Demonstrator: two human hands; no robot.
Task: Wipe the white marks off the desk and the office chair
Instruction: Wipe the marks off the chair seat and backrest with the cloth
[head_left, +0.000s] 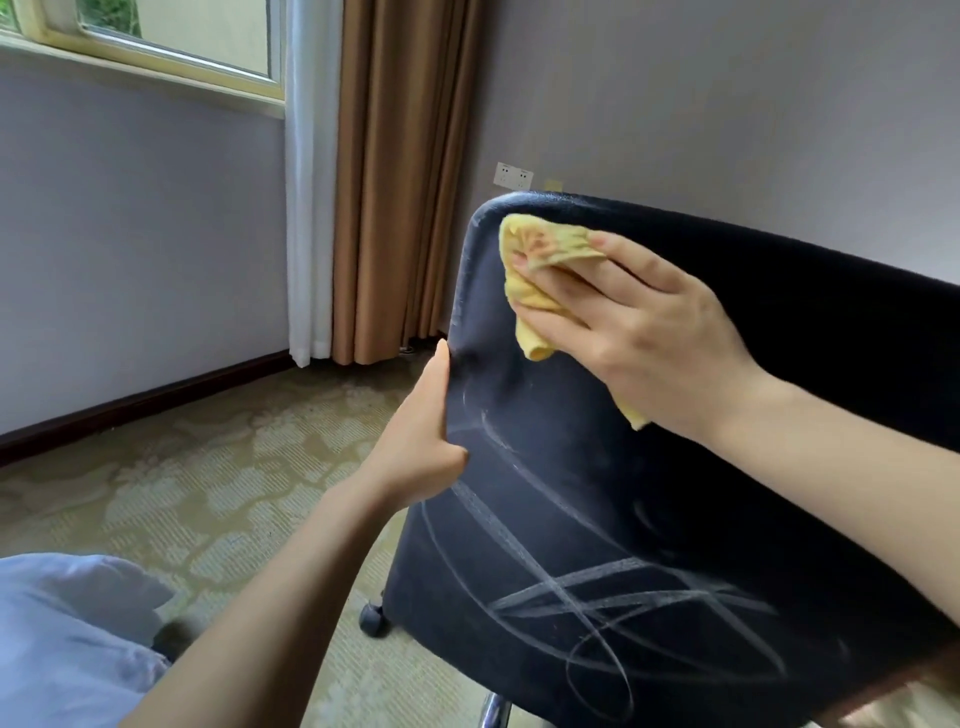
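Listing one office chair, dark navy upholstery, backrest turned toward the viewer and filling the frame from 2 o'clock round to 6 o'clock; white marks, looping and crossing chalky strokes, lie over the lower half of the backrest toward 5 o'clock, with fainter arcs running up toward the middle; yellow cloth, bunched, is pressed on the upper corner of the backrest at about 1 o'clock, one tail hanging below the wrist; right hand enters from 4 o'clock and holds the cloth against the fabric, thumb and fingers gathered on its folds; left hand enters from 7 o'clock and grips the backrest's side edge near the frame's centre, thumb on the near face, forefinger lying up along the edge; one black castor and a chrome stem show under the seat at 6 o'clock; patterned carpet at 8 o'clock; pale blue fabric at 7 o'clock; window at 11 o'clock; brown curtain with white sheer beside it at 12 o'clock; wall socket just above the backrest's top edge.
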